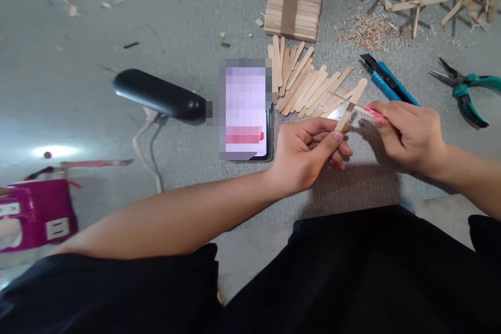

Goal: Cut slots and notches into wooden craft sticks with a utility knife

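Note:
My left hand (pixel 307 154) is closed, pinching the lower end of a wooden craft stick (pixel 357 93) between thumb and fingers. The stick slants up and to the right. My right hand (pixel 410 133) grips the pink handle of a thin needle file (pixel 374 113). Its narrow shaft crosses the craft stick around the middle; whether it cuts into the wood is too small to tell. Just beyond my hands, several loose craft sticks (pixel 303 86) lie fanned out on the grey table (pixel 188 26).
A banded bundle of craft sticks (pixel 303 8) lies behind the loose ones. At right are a blue utility knife (pixel 391 81), pliers (pixel 465 86), wood shavings (pixel 370 31) and joined sticks (pixel 420 2). A phone (pixel 246 99), black case (pixel 160 94) and purple power strip (pixel 37 209) are leftward.

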Demonstrator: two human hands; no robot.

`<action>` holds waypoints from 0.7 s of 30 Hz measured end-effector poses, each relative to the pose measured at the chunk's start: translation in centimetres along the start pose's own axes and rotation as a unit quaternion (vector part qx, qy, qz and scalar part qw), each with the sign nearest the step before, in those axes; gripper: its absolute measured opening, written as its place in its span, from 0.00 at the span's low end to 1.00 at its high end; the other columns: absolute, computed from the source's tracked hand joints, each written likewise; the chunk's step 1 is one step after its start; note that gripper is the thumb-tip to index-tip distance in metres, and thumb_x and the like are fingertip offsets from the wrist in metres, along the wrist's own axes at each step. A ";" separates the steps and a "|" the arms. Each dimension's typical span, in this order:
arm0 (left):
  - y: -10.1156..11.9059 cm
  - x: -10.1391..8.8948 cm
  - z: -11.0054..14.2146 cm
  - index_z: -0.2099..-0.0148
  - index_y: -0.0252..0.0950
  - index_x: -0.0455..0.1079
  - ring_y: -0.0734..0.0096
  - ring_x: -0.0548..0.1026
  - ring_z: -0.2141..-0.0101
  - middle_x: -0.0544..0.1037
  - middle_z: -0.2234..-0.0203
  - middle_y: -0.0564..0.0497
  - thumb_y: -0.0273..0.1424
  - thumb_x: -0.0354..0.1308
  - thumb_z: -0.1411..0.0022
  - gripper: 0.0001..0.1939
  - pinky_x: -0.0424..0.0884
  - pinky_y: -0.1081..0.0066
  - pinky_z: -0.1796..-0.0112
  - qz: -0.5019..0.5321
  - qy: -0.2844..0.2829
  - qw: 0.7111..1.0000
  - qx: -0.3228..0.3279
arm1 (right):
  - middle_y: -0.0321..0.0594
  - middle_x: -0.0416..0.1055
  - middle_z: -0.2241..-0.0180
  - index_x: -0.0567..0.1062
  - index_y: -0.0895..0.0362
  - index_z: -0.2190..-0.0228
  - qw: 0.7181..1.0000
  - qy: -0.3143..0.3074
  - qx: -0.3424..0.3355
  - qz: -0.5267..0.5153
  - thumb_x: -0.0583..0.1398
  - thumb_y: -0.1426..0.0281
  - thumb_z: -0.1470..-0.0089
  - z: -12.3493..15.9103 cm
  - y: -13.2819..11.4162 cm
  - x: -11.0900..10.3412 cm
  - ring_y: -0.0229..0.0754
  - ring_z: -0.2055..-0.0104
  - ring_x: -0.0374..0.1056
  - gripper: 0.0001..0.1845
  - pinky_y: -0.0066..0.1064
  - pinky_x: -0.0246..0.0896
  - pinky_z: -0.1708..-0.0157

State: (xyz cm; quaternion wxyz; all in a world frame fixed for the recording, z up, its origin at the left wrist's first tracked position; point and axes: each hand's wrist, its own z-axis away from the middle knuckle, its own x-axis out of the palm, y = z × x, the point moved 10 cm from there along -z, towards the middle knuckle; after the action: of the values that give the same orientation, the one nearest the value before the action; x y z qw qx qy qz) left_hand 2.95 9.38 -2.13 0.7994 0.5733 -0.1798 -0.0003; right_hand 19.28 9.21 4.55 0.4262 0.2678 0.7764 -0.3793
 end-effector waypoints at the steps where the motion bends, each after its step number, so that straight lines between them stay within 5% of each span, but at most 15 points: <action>1: -0.1 0.0 0.0 0.59 0.32 0.81 0.72 0.79 0.83 0.86 0.75 0.49 0.41 0.78 0.37 0.17 0.79 0.75 0.79 0.000 -0.001 1.000 -0.005 | 0.42 0.84 0.64 0.82 0.54 0.47 1.000 -0.005 0.000 -0.002 0.51 0.62 0.19 0.0 0.0 0.2 0.44 0.65 0.80 0.21 0.35 0.69 0.66; 8: 0.2 0.0 -0.1 0.59 0.32 0.80 0.73 0.80 0.83 0.86 0.75 0.49 0.39 0.77 0.35 0.16 0.79 0.76 0.78 0.015 -0.009 1.000 0.007 | 0.38 0.79 0.71 0.82 0.58 0.52 0.997 -0.042 -0.060 -0.028 0.52 0.63 0.19 0.1 -1.8 1.0 0.39 0.72 0.73 0.21 0.33 0.62 0.71; 14: 0.1 0.2 -0.1 0.58 0.31 0.82 0.74 0.80 0.83 0.86 0.75 0.50 0.36 0.76 0.35 0.13 0.80 0.76 0.77 0.016 -0.008 1.000 0.011 | 0.40 0.83 0.66 0.82 0.53 0.49 1.000 0.004 -0.004 0.010 0.50 0.61 0.19 -0.1 -0.4 -0.3 0.42 0.67 0.78 0.22 0.34 0.66 0.68; 21: -0.2 -0.1 0.0 0.56 0.31 0.83 0.71 0.80 0.82 0.87 0.73 0.48 0.40 0.76 0.36 0.16 0.81 0.73 0.77 -0.020 -0.010 1.000 -0.015 | 0.41 0.83 0.65 0.82 0.55 0.52 0.998 -0.058 -0.020 -0.023 0.51 0.61 0.19 0.1 -0.5 1.6 0.42 0.65 0.79 0.21 0.33 0.67 0.67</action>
State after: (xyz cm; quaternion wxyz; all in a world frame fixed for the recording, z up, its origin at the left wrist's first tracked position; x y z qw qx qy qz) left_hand 2.93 9.29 -2.35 0.8061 0.5643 -0.1764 -0.0245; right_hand 18.20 8.95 3.31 0.4668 0.2189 0.7636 -0.3887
